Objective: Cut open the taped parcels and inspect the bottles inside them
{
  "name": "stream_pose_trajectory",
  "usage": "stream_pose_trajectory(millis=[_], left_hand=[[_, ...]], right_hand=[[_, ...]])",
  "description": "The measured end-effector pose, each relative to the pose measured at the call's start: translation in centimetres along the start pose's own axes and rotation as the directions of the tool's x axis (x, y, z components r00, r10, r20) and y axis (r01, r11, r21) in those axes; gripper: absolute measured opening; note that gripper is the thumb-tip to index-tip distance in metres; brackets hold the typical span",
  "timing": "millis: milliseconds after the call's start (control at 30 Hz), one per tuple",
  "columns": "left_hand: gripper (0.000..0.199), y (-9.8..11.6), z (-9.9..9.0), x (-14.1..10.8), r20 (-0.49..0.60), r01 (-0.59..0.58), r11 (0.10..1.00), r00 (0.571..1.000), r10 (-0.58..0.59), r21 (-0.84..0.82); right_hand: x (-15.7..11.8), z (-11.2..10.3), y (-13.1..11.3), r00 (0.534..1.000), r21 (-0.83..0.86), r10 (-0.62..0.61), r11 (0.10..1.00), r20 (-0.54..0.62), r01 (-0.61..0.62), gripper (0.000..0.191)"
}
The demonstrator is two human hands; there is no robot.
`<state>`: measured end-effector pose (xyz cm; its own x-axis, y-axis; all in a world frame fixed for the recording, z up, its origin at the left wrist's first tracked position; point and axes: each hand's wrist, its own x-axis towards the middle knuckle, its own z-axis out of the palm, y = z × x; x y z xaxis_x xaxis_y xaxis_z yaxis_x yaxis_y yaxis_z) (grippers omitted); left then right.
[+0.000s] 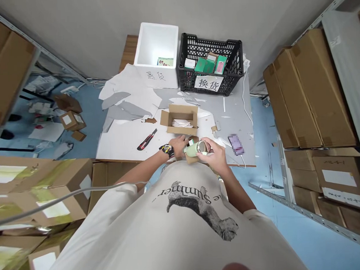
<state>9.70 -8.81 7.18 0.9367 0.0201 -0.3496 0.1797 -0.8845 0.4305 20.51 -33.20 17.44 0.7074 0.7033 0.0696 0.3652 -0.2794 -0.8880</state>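
A pale green tumbler-like container (192, 150) with a shiny silvery end lies tilted in my right hand (215, 152), whose fingers are closed around that end. Directly below it is a small open cardboard box (192, 159), mostly hidden by the container. My left hand (178, 146), with a dark watch on the wrist, is closed at the left side of this box, and its fingertips are partly hidden. Just beyond both hands stands another open cardboard box (183, 130) with white paper inside. A red and black box cutter (147, 139) lies left of my left hand.
At the back of the table (121, 147) stand a white foam box (162, 76) and a black plastic crate (231, 80) holding green packages. A purple phone (236, 144) lies at right. Torn grey packaging (126, 110) covers the left. Stacked cartons (316, 83) flank the table.
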Motion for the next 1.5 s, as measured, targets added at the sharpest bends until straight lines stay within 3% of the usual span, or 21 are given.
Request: stream_pose_trajectory(millis=[100, 333, 467, 600, 867, 1033, 1300, 1500], left_hand=[[0.07, -0.3, -0.1, 0.0, -0.043, -0.017, 0.999, 0.999, 0.015, -0.051], [0.044, -1.0, 0.9, -1.5, -0.133, -0.028, 0.994, 0.991, 0.014, -0.107], [0.04, -1.5, 1.9, -1.9, -0.176, -0.019, 0.979, 0.984, -0.018, -0.204], [0.044, -1.7, 2.3, -1.6, -0.193, 0.01, 0.96, 0.979, -0.066, -0.281], [0.06, -2.4, 2.9, -1.1, -0.214, -0.031, 0.843, 0.972, -0.1, -0.537], [0.046, -2.5, 2.8, -0.6, -0.26, -0.146, 0.877, 0.965, 0.025, -0.458], [0.053, -1.3, 1.9, -0.3, -0.325, -0.275, 0.884, 0.934, 0.151, -0.379], [0.057, -0.2, 1.4, 0.8, -0.223, -0.246, 0.951, 0.954, 0.202, -0.188]], right_hand=[[-0.1, 0.3, -0.1, 0.998, -0.02, 0.012, 1.0, -0.06, -0.014, 0.055], [1.1, 1.2, 0.1, 0.966, 0.003, 0.082, 0.996, -0.247, -0.084, 0.058], [2.2, 1.6, 0.2, 0.952, 0.026, 0.086, 0.996, -0.293, -0.082, 0.057], [2.9, 1.5, -0.4, 0.967, 0.101, 0.087, 0.993, -0.24, -0.064, 0.057], [4.2, 1.9, -0.8, 0.999, 0.144, 0.036, 0.989, 0.004, -0.036, 0.059], [4.9, 0.8, 0.4, 0.997, 0.219, 0.072, 0.973, 0.022, -0.075, 0.057], [3.7, -1.9, 1.6, 0.956, 0.358, 0.22, 0.923, -0.196, -0.14, 0.061], [2.6, -3.5, 2.4, 0.899, 0.32, 0.242, 0.94, -0.365, -0.123, 0.061]])
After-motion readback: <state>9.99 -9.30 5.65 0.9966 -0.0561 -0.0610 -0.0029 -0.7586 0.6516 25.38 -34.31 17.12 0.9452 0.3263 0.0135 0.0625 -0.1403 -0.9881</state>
